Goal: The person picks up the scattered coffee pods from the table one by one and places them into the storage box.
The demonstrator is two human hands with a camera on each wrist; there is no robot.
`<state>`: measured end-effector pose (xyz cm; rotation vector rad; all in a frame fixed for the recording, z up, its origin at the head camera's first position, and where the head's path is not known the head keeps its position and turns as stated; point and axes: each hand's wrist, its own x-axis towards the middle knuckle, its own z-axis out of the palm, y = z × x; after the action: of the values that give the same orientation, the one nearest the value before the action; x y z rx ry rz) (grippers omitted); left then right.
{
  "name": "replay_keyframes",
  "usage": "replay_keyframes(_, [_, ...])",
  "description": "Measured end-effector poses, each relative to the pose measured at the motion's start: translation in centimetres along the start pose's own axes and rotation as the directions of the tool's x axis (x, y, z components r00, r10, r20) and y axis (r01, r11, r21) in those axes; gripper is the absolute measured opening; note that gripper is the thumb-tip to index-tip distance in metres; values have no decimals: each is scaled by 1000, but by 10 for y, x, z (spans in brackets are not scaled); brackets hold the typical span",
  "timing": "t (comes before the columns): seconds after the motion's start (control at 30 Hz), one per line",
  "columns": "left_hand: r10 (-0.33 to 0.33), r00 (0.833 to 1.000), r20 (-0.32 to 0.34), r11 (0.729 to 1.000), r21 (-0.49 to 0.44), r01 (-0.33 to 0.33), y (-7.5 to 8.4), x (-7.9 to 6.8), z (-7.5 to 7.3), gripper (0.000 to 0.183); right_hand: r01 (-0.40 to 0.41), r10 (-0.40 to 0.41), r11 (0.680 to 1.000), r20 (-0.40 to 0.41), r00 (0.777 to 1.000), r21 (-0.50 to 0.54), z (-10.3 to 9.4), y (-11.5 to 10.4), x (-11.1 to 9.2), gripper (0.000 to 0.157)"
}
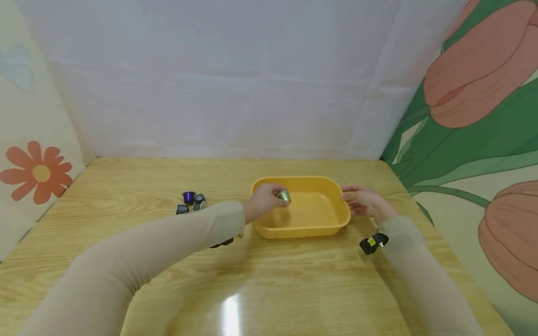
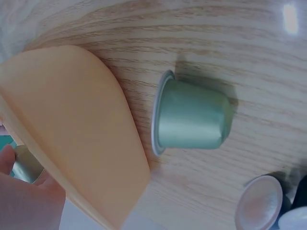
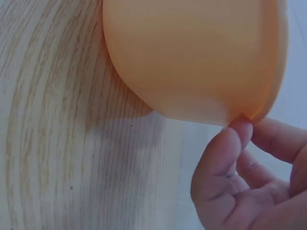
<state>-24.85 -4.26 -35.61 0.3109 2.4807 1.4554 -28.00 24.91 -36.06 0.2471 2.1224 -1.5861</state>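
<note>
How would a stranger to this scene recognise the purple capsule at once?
On the wooden table, find the yellow tub. To its left, beyond the left sleeve, sits a group of capsules; the purple capsule is at the back. Its shiny purple side sets it apart from the grey and blackish ones beside it.

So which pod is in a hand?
The green pod that the left hand holds over the yellow tub. The other green pod lies on the table outside the tub; the purple pod and dark pods are on the table too.
</note>
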Motion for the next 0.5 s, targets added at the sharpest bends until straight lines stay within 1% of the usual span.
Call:
replay_keyframes(0.13, [0, 1000, 7, 1000, 9, 0, 0, 5, 2, 42, 4, -4, 1000, -3, 1000, -1, -1, 2, 1, 48])
replay_keyframes(0.23, [-1, 1000, 20, 1000, 15, 1, -1, 8, 3, 42, 7, -7, 1000, -5, 1000, -3, -1, 2, 1, 49])
replay_keyframes(0.27, [13, 1000, 23, 1000, 17, -13, -5, 10, 4, 42, 6, -6, 1000, -9, 1000, -5, 0, 2, 1, 49])
replay_keyframes(0.33, [12, 1000, 29, 1000, 22, -13, -5, 11, 4, 42, 4, -4, 1000, -14, 1000, -8, 0, 2, 2, 48])
replay_keyframes(0.47, [-7, 999, 39, 1000, 14, 7, -4, 12, 4, 42, 2, -2, 1000, -19, 1000, -16, 0, 1, 3, 49])
replay_keyframes(0.5, [-29, 999, 43, 1000, 7, 29, -1, 11, 4, 42, -1, 0, 1000, -20, 1000, -19, 1, 1, 4, 48])
